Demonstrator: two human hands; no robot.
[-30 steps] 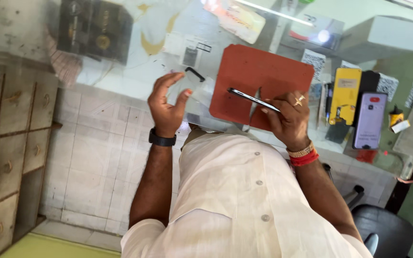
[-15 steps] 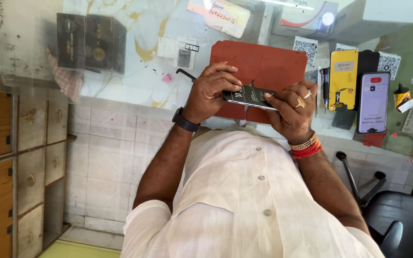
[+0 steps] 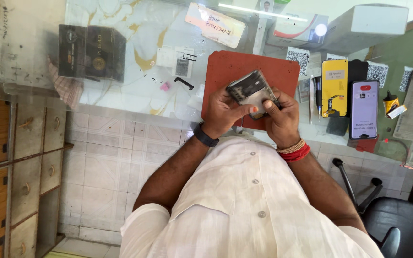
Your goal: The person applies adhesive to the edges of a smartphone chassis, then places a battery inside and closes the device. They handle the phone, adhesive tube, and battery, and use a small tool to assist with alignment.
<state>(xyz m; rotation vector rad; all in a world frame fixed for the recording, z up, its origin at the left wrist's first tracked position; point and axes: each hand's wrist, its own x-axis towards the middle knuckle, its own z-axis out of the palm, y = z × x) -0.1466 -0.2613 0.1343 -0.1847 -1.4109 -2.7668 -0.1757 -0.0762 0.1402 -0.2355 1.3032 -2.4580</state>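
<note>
Holding an opened smartphone (image 3: pixel 253 92) between them, both hands sit above the red work mat (image 3: pixel 235 67) on the glass-topped counter (image 3: pixel 135 100). The left hand (image 3: pixel 225 112), with a dark watch on its wrist, curls around the phone's left and near edge, its thumb lying across the near face; the right hand (image 3: pixel 278 114), with red and beaded bracelets on its wrist, closes on the right and near corner, its thumb pressed onto the phone beside the left thumb. Both hands are closed in a grip, fingers wrapped behind the device. The phone's long axis runs obliquely, from the far left end down to the near right end, where the right hand covers it; the far left end stands free of both hands. Neither hand is nearer, since both touch it. To the right, well apart, lie a yellow phone (image 3: pixel 334 87) and a phone with a lit screen (image 3: pixel 364 109). A small black part (image 3: pixel 183 83) lies on the counter just left of the mat.
</note>
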